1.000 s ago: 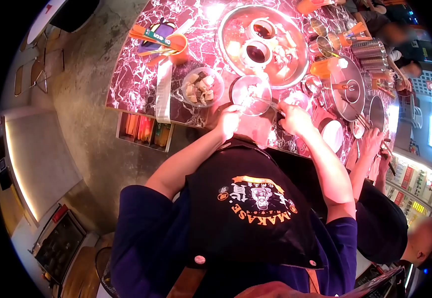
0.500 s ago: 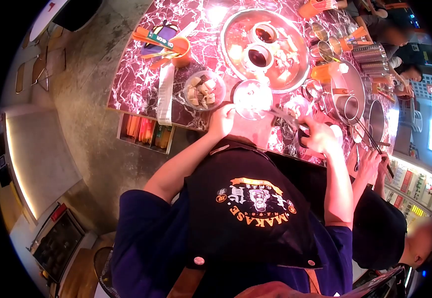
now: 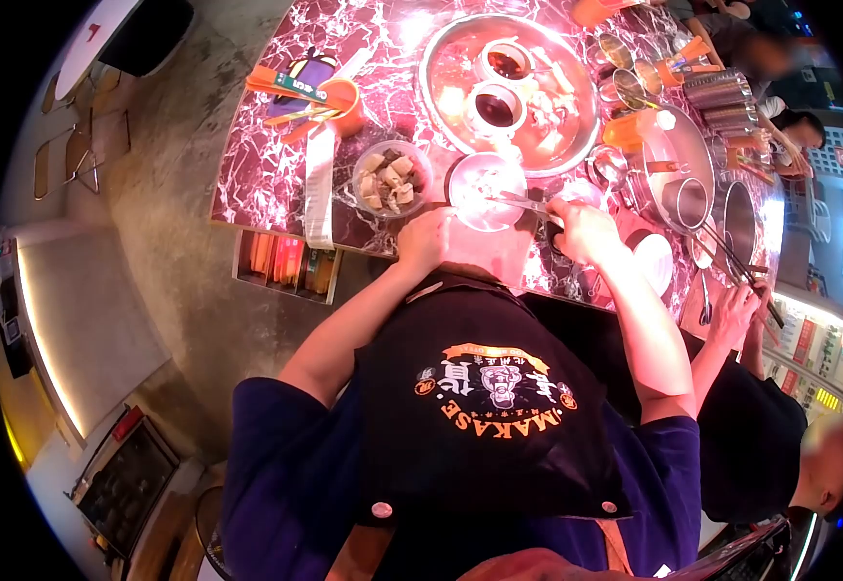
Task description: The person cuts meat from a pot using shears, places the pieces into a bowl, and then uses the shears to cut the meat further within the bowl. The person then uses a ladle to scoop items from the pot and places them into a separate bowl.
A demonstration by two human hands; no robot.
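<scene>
My right hand (image 3: 581, 232) is closed round the handles of metal scissors (image 3: 526, 202). Their blades reach into a white bowl (image 3: 487, 172) whose pale contents are washed out by glare. My left hand (image 3: 425, 238) lies at the bowl's lower left, above the table edge; its fingers look curled, and whether they grip the bowl's rim is unclear. Just left of the bowl stands a clear round container (image 3: 392, 180) of light and dark food chunks. Behind the bowl is a large metal tray (image 3: 429, 97) with two cups of dark liquid.
An orange cup (image 3: 346, 118) of sticks and a paper strip (image 3: 321, 184) are at the left of the marble table. Pans, a ladle and metal cups (image 3: 720, 94) crowd the right. A co-worker's hands (image 3: 736, 315) hold long chopsticks there. Further people are at the upper right.
The scissors and my right hand have moved left, so the blades now reach inside the bowl. A white round lid or dish at the right shows more fully.
</scene>
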